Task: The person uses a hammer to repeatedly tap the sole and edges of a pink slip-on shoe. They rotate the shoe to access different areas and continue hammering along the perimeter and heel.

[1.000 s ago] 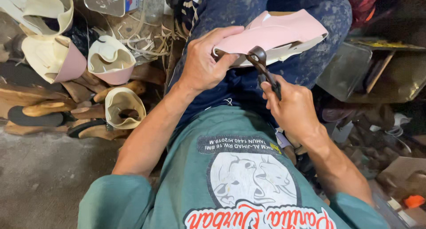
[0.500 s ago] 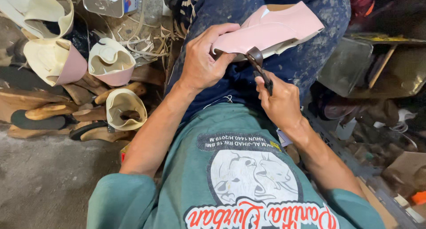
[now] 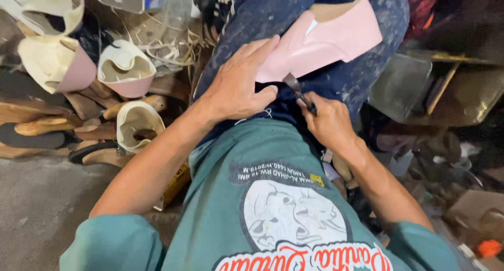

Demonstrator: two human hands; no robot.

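A pink shoe upper on its last point(image 3: 328, 40) lies across my lap on my blue jeans. My left hand point(image 3: 239, 82) grips its near end, fingers spread over the pink material. My right hand point(image 3: 328, 121) is closed around dark metal pliers point(image 3: 299, 92), whose jaws touch the lower edge of the pink upper just beside my left thumb. The pliers' handles are hidden in my fist.
Several cream and pink shoe uppers point(image 3: 126, 69) and wooden lasts point(image 3: 37, 126) are piled on the floor at left. Straw-like scraps point(image 3: 168, 40) lie beyond them. A clear plastic box point(image 3: 401, 87) and dark clutter point(image 3: 472, 145) sit at right.
The pink upper has tilted, its far end now raised toward the upper right. My right hand with the pliers has stayed at the upper's lower edge, shifting slightly left.
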